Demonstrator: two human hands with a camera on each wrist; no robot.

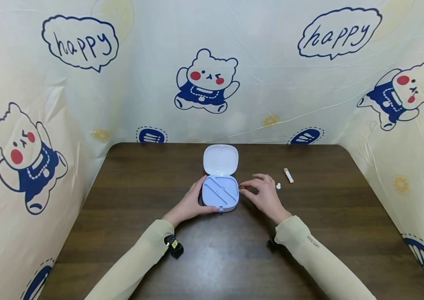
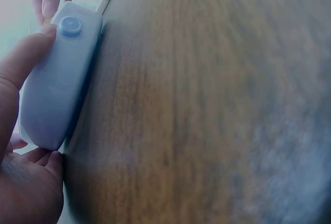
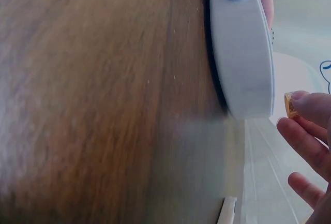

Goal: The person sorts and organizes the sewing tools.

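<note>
A light blue case [image 1: 220, 196] with rounded corners stands on the table, its lid [image 1: 221, 159] raised at the back. Slanting ridges cross the tray inside, and a round button [image 2: 70, 26] sits on the front wall. My left hand [image 1: 191, 202] grips the case from the left, thumb at the front and fingers along the far side. At the case's right edge, my right hand [image 1: 266, 196] pinches a small amber, shiny piece [image 3: 290, 105] between thumb and fingertip. Its exact kind I cannot tell.
Right of my right hand lie a tiny white piece [image 1: 278, 186] and a short white stick-like item [image 1: 288, 175] with an orange-brown end. The brown wooden table [image 1: 151, 175] meets a printed cloth backdrop [image 1: 151, 91] at the back and sides.
</note>
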